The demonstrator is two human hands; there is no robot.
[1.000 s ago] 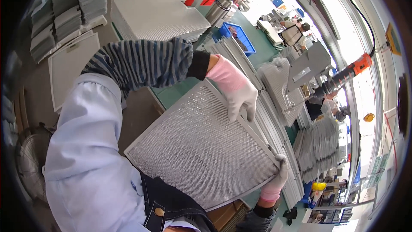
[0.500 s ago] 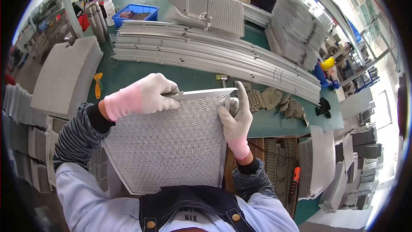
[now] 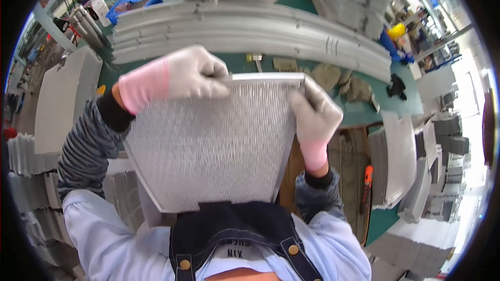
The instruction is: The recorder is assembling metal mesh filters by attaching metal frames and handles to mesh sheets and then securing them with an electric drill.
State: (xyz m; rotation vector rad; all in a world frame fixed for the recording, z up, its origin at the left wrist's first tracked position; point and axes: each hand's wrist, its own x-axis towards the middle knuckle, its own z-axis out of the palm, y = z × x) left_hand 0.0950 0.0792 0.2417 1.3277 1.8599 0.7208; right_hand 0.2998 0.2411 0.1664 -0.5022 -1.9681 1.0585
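Your left hand (image 3: 200,74), in a white glove with pink ribbed cuff: elbow bent out to your left, forearm rising from the lower left, wrist turned so the knuckles face up and the fingers point right. Fingers curled, thumb side low, pinching the far edge of the silvery rectangular metal-mesh panel (image 3: 213,151) left of that edge's middle.

Your right hand (image 3: 320,113), gloved alike: forearm up from the lower right, wrist nearly straight. It pinches the panel's far right corner, thumb over the mesh face, fingers around the outer side (the thumb is blurred, and what the hidden fingertips press on, you cannot tell from here).

Panel position: between and below both hands, mesh facing you, sloping toward your body. Its near edge meets the dark denim apron bib (image 3: 229,224); contact there is unclear. A narrow pale metal rim (image 3: 265,77) runs along the far edge, bare between the hands.

Beyond the hands, on the green worktop (image 3: 237,63): a small yellow-headed hammer-like tool (image 3: 254,59), then long silver-grey metal strips (image 3: 250,31) stacked crosswise.
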